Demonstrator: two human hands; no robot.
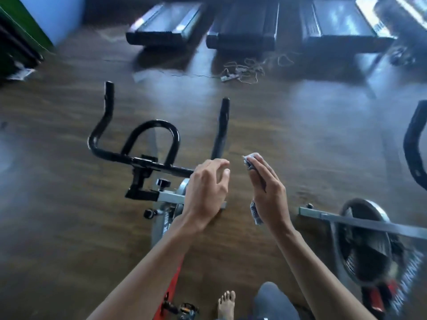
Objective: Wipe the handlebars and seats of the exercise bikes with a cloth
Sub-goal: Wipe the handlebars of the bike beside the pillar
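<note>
A black handlebar [129, 155] of an exercise bike spreads across the middle left, with a centre loop and two upright horns. My left hand [208, 192] hovers over the right end of its crossbar, fingers loosely curled, holding nothing. My right hand [268, 192] is just right of it and holds a grey cloth [250, 161], which pokes out above the fingers and hangs below the palm. A second bike's handlebar [413, 144] shows at the right edge. No seat is in view.
The second bike's flywheel [365, 241] and grey frame bar stand at lower right. Three treadmill ends [245, 33] line the far side, with a tangle of cables [242, 70] on the wooden floor. My bare foot [226, 301] and a pedal [184, 308] are at the bottom.
</note>
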